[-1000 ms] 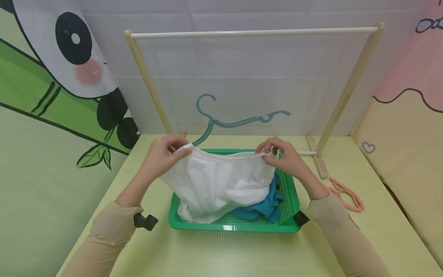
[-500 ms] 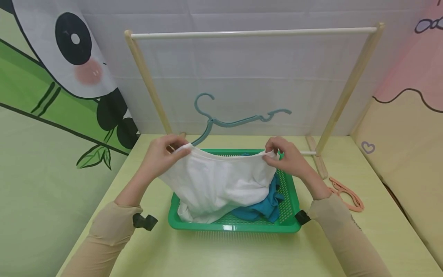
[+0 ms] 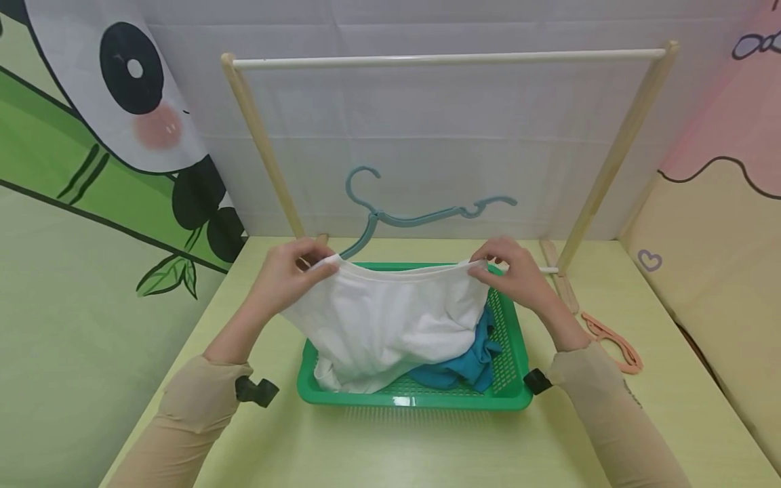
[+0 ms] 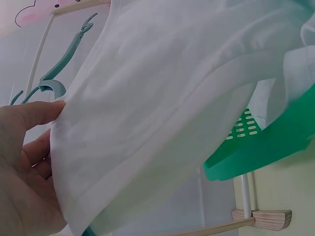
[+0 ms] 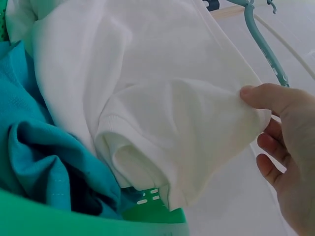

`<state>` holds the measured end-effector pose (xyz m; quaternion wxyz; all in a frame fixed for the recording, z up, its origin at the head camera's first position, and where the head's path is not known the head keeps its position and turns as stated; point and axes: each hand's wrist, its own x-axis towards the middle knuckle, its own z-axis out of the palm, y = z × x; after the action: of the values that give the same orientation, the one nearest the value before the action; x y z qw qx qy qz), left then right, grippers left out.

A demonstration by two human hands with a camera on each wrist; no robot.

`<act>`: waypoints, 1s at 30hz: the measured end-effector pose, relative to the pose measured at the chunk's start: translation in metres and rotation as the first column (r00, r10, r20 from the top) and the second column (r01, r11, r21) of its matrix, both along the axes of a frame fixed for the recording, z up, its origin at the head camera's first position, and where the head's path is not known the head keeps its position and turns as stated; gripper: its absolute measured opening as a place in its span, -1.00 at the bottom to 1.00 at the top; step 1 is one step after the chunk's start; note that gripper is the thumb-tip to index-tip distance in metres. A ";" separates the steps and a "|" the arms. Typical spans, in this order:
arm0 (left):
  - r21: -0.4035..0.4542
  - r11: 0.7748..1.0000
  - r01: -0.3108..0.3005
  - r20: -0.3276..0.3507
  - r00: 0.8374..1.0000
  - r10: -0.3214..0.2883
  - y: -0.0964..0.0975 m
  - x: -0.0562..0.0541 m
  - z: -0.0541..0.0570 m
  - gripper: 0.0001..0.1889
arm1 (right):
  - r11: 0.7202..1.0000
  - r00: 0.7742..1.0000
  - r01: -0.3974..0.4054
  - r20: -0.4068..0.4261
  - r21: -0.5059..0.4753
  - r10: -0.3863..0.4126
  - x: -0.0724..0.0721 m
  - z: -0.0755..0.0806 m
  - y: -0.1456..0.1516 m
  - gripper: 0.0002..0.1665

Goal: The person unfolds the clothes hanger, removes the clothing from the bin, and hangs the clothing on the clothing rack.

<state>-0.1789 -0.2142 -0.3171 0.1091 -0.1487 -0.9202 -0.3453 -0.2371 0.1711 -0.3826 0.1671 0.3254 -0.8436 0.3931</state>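
Note:
A white shirt [image 3: 390,318] is held up by its neckline edge over a green basket [image 3: 427,402], its lower part lying in it. My left hand [image 3: 289,271] pinches the left end of that edge between thumb and fingers. With thumb and fingertips, my right hand [image 3: 512,274] pinches the right end. A blue-grey clothes hanger [image 3: 421,220] stands up behind the shirt, hook upward; its left arm drops behind the neckline near my left hand, and its right arm is free above the cloth. In the left wrist view, a bit of teal [image 4: 88,231] shows at the shirt's lower corner.
A blue garment [image 3: 460,369] lies crumpled in the basket under the shirt. Behind stands a rack with a white rail [image 3: 451,59] and wooden posts. An orange hanger [image 3: 616,346] lies on the table to the right.
My right hand has shifted right along the neckline and pinches it nearer the end, drawing the edge straighter. The hanger sways slightly. My left hand stays in place.

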 end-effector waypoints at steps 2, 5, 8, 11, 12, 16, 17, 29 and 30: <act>-0.001 1.000 0.001 -0.001 1.000 -0.001 0.000 0.000 -0.001 -0.84 | 0.999 0.999 0.038 -0.011 -0.009 -0.038 0.000 0.000 0.000 -0.91; -0.004 1.000 0.006 -0.001 1.000 -0.006 0.000 -0.001 -0.002 -0.85 | 0.993 0.994 0.104 -0.023 -0.050 -0.105 0.000 -0.001 0.001 -0.92; -0.008 1.000 0.010 0.011 1.000 -0.010 0.001 -0.001 -0.003 -0.84 | 0.980 0.985 0.165 -0.026 -0.112 -0.169 -0.001 -0.001 0.003 -0.92; -0.020 1.000 0.018 0.023 1.000 -0.018 0.003 0.000 -0.003 -0.82 | 0.962 0.974 0.220 -0.024 -0.161 -0.227 -0.003 -0.002 0.005 -0.90; -0.026 0.999 0.022 0.025 0.999 -0.021 0.004 0.001 -0.002 -0.82 | 0.955 0.968 0.241 -0.020 -0.169 -0.248 -0.004 -0.002 0.005 -0.90; -0.047 0.998 0.039 0.027 0.999 -0.038 0.006 0.002 -0.002 -0.82 | 0.916 0.942 0.332 0.033 -0.224 -0.333 -0.005 -0.001 0.006 -0.83; -0.048 0.998 0.043 0.028 0.999 -0.042 0.007 0.002 -0.002 -0.81 | 0.905 0.937 0.349 0.058 -0.244 -0.345 -0.005 0.000 0.005 -0.78; -0.041 0.998 0.057 0.048 0.997 -0.055 0.010 0.000 0.000 -0.80 | 0.807 0.908 0.419 0.187 -0.415 -0.375 -0.004 0.005 0.001 -0.15; -0.042 0.998 0.057 0.047 0.997 -0.055 0.010 0.000 0.000 -0.80 | 0.812 0.904 0.427 0.180 -0.399 -0.387 -0.004 0.005 0.001 -0.14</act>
<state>-0.1787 -0.2040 -0.3174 0.0750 -0.1686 -0.9252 -0.3317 -0.2413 0.1723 -0.3778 0.2763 0.0741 -0.7928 0.5382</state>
